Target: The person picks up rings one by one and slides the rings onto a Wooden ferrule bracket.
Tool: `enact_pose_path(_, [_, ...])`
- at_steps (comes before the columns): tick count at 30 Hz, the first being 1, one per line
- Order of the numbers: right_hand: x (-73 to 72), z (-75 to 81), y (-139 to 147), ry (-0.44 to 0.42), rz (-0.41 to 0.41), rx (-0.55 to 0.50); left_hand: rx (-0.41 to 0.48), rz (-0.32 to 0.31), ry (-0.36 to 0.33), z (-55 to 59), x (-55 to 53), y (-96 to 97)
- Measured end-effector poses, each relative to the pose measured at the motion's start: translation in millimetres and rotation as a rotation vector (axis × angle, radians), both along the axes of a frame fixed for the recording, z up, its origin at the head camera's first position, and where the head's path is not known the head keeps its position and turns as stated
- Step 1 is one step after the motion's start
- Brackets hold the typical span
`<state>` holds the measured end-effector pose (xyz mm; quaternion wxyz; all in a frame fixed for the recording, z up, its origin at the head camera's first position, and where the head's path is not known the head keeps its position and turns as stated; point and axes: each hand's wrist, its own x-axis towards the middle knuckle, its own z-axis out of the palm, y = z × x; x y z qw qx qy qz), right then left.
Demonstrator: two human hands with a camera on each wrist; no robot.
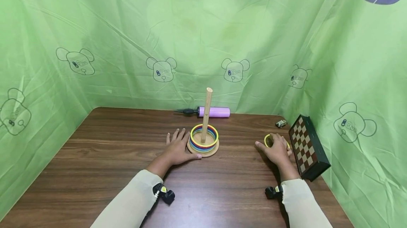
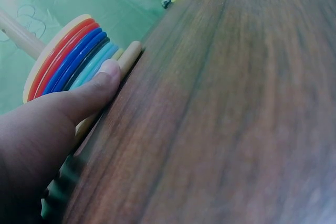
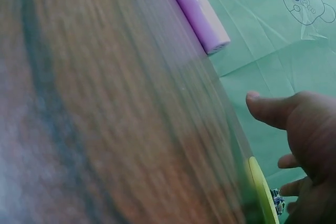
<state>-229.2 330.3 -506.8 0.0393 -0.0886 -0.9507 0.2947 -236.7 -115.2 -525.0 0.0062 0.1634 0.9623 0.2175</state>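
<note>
A wooden ring-toss stand [image 1: 206, 115] stands upright on the table, its peg rising from a round base [image 1: 208, 154]. Stacked around the peg are several coloured rings [image 2: 68, 61], with a yellow one on top in the head view. My left hand [image 1: 177, 150] rests against the stand's left side, fingers spread and thumb along the front of the base. Over at the right, my right hand [image 1: 276, 149] is above a separate yellow ring [image 1: 266, 140] lying on the table. The right wrist view shows its thumb apart from that ring [image 3: 262, 190], with the fingers near the far side, partly hidden.
Behind the stand lies a purple hand pump [image 1: 214, 112] with a black nozzle. A checkered board box [image 1: 306, 146] stands on its side right of my right hand. Near its back corner is a small patterned object [image 1: 281, 123]. Green cloth [image 1: 197, 44] encloses the table.
</note>
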Motion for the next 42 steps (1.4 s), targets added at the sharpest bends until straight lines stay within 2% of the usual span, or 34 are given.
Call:
enact_pose_path(5, [2.2,2.2,0.7,0.012,-0.112,-0.013,0.009,0.001,0.001,-1.6,-1.2,-0.4])
enact_pose_path(12, [7.5,2.1,2.3,-0.068,-0.166,-0.022,-0.003,0.0,-0.008,0.9,0.2,0.2])
enact_pose_path(19, [7.7,1.1,1.5,-0.047,-0.25,-0.018,-0.005,0.0,-0.005,4.4,1.0,1.0])
enact_pose_path(30, [11.5,-1.2,0.0,0.001,-0.233,-0.032,-0.006,-0.004,-0.008,-0.7,0.7,1.1])
enact_pose_path(36, [6.1,4.4,-5.4,0.074,-0.176,-0.067,0.001,0.006,-0.015,1.5,2.2,1.9])
enact_pose_path(42, [-0.5,15.3,-24.6,0.133,-0.102,-0.121,0.004,0.008,-0.009,3.7,2.3,1.0])
